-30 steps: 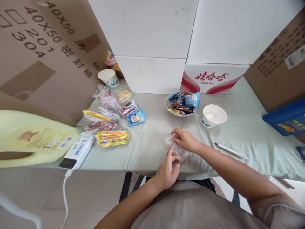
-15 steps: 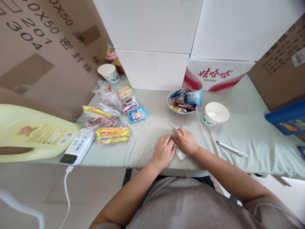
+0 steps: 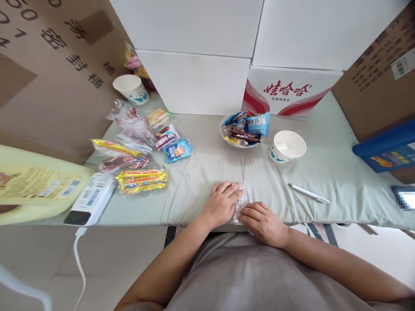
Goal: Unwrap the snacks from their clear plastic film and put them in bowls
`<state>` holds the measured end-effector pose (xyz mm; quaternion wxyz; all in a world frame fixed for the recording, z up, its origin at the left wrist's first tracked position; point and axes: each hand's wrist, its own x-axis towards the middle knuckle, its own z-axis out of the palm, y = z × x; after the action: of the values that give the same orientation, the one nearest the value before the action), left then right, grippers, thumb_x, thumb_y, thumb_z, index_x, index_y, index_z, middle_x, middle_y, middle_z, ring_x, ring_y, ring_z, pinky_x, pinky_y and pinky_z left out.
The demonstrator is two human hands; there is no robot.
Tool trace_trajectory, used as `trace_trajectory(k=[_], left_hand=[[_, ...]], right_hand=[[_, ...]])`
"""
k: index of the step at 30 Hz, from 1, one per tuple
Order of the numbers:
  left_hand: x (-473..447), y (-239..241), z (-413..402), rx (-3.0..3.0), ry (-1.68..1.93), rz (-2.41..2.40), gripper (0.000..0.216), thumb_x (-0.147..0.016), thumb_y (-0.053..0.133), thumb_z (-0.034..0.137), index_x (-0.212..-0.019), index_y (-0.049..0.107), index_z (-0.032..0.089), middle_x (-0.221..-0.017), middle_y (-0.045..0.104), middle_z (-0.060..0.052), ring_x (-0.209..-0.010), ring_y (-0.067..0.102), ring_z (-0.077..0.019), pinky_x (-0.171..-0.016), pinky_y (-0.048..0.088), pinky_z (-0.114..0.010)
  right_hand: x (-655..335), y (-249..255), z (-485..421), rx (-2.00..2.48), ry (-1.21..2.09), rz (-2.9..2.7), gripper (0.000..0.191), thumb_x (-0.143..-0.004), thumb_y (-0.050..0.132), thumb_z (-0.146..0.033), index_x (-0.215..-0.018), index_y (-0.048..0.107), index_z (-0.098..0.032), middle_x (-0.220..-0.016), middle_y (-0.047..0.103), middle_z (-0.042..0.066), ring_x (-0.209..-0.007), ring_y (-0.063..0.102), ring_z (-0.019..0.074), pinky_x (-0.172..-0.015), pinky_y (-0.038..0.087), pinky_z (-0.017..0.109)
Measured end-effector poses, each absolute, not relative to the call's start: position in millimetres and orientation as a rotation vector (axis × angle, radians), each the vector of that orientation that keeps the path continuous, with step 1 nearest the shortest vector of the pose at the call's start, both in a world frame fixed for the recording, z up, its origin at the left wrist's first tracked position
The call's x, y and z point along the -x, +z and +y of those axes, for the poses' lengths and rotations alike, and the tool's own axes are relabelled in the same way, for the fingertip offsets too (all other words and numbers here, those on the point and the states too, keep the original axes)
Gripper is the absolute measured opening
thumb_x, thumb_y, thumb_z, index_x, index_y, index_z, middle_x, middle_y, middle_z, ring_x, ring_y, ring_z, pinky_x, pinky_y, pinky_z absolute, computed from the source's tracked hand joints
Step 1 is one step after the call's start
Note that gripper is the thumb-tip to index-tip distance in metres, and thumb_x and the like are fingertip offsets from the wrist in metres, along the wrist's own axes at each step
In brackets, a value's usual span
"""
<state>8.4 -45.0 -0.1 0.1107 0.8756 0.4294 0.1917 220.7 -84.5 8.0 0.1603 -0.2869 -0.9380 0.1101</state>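
A small piece of clear bubble wrap (image 3: 244,192) lies near the table's front edge. My left hand (image 3: 221,204) rests over its left side, palm down, with the fingers stretched out. At its lower right corner is my right hand (image 3: 264,222), its fingers close together and curled onto the wrap; the thumb is hidden. Beyond the hands stands a bowl (image 3: 223,134) filled with wrapped snacks (image 3: 244,134). To the right of that bowl is a white paper cup (image 3: 281,151) with a blue leaf print.
Packaged snacks (image 3: 142,180) lie at the left, with another paper cup (image 3: 138,93) behind them. A yellow jug (image 3: 42,185) and a white power bank (image 3: 92,199) with a cable are front left. A pen (image 3: 308,193) lies right. White boxes (image 3: 194,82) line the back.
My right hand has moved from the wrap's upper edge down to its lower right corner, uncovering more of it. My left hand stays on the wrap. The camera view has shifted slightly.
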Motion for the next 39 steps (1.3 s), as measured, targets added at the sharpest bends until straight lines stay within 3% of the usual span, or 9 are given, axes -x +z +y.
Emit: trace_trajectory(k=[5,12,15,20,25,29,32,35,39], left_hand=[[-7.1,-0.1,-44.3,-2.542,0.579,1.215,0.038,-0.091,0.054,0.032,-0.129,0.057,0.026,-0.132,0.061,-0.006,-0.117,0.050,-0.0273,-0.098,0.040,-0.046],[-0.6,-14.0,-42.2,-2.375,0.880,1.277,0.059,-0.091,0.034,0.006,-0.147,0.025,0.018,-0.144,0.048,-0.014,-0.126,0.051,-0.0203,-0.100,0.042,-0.039],[0.4,-13.9,-42.5,-2.352,0.916,1.300,0.051,-0.091,0.035,0.008,-0.142,0.032,0.015,-0.143,0.047,-0.017,-0.128,0.050,-0.0212,-0.099,0.043,-0.039],[-3.8,-7.8,-42.9,-2.424,0.738,1.315,0.026,-0.094,0.048,0.028,-0.115,0.058,0.017,-0.131,0.056,-0.014,-0.115,0.056,-0.0266,-0.095,0.046,-0.044],[-9.6,-7.9,-42.7,-2.412,0.726,1.426,0.025,-0.082,0.066,0.027,-0.105,0.061,0.017,-0.119,0.061,-0.012,-0.112,0.053,-0.0296,-0.096,0.046,-0.047],[-9.3,-9.1,-41.9,-2.370,0.836,1.419,0.031,-0.078,0.069,0.025,-0.107,0.059,0.018,-0.118,0.059,-0.012,-0.113,0.052,-0.0305,-0.097,0.047,-0.049],[-5.2,-8.2,-41.9,-2.316,0.954,1.360,0.023,-0.079,0.064,0.020,-0.102,0.060,0.019,-0.113,0.060,-0.011,-0.109,0.054,-0.0279,-0.095,0.048,-0.046],[1.4,-7.9,-42.0,-2.193,1.108,1.357,0.011,-0.084,0.055,0.013,-0.092,0.058,0.019,-0.104,0.061,-0.008,-0.099,0.058,-0.0224,-0.088,0.051,-0.038],[6.9,-10.3,-40.5,-2.128,1.169,1.388,0.009,-0.087,0.051,0.012,-0.090,0.057,0.019,-0.096,0.061,-0.006,-0.094,0.059,-0.0200,-0.083,0.050,-0.035]], right_hand=[[-214.3,21.1,-74.7,0.825,0.443,-2.549,0.023,-0.096,0.044,-0.018,-0.108,0.063,-0.020,-0.092,0.070,0.006,-0.086,0.061,0.0167,-0.080,0.048,0.033],[-196.8,18.5,-22.0,1.396,0.289,-2.552,0.031,-0.102,0.035,-0.029,-0.105,0.063,-0.018,-0.088,0.067,0.007,-0.071,0.063,0.0157,-0.062,0.040,0.026],[-185.5,14.7,-11.6,1.571,0.225,-2.603,0.031,-0.101,0.035,-0.029,-0.100,0.063,-0.017,-0.088,0.067,0.007,-0.068,0.062,0.0168,-0.059,0.035,0.027],[-179.0,11.3,-10.1,1.644,0.200,-2.631,0.031,-0.101,0.034,-0.030,-0.099,0.062,-0.016,-0.087,0.066,0.008,-0.067,0.061,0.0170,-0.056,0.031,0.028],[-203.7,15.4,6.1,1.717,0.067,-2.428,0.025,-0.097,0.045,-0.031,-0.098,0.064,-0.014,-0.089,0.065,0.011,-0.079,0.060,0.0227,-0.067,0.041,0.031],[-215.4,18.0,2.1,1.259,0.071,-2.403,0.021,-0.095,0.048,-0.023,-0.104,0.065,-0.015,-0.106,0.065,0.013,-0.104,0.055,0.0261,-0.091,0.044,0.040],[-205.1,9.8,-16.5,0.916,0.211,-2.535,0.022,-0.096,0.048,-0.022,-0.111,0.064,-0.019,-0.118,0.064,0.010,-0.115,0.051,0.0234,-0.097,0.043,0.040],[-196.4,3.0,-26.1,0.975,0.250,-2.592,0.018,-0.095,0.050,-0.021,-0.105,0.065,-0.020,-0.114,0.066,0.009,-0.107,0.054,0.0225,-0.090,0.047,0.038],[-220.0,25.5,-7.6,0.971,0.190,-2.541,0.019,-0.095,0.047,-0.016,-0.097,0.066,-0.019,-0.094,0.069,0.007,-0.086,0.057,0.0190,-0.076,0.048,0.031]])
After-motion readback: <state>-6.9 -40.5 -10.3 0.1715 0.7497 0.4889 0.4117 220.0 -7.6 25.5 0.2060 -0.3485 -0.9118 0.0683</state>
